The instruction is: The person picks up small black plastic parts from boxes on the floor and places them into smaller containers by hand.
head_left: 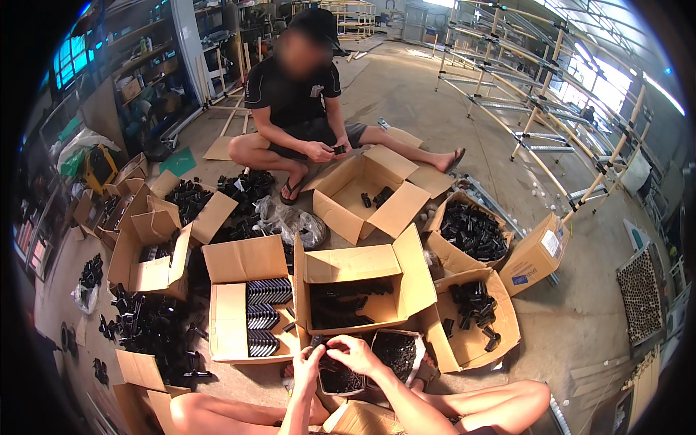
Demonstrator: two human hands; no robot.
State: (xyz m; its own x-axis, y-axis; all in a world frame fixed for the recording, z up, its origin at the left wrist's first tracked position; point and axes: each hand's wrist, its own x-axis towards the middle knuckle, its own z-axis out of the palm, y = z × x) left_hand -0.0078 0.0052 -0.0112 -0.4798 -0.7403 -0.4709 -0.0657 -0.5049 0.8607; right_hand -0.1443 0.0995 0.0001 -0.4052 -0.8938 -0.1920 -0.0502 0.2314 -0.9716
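Left hand: grip closed on a small black part, lower centre of frame.
Right hand: fingertips beside it; cannot tell if gripping.
Standing beyond: open carton, centre.
Around: black fittings heap, left; co-worker, upper centre.
Carton at right: white label, blue print.

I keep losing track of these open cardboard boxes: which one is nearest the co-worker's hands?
The box between the co-worker's feet, with just a few black parts inside; the other open boxes are farther from those hands.
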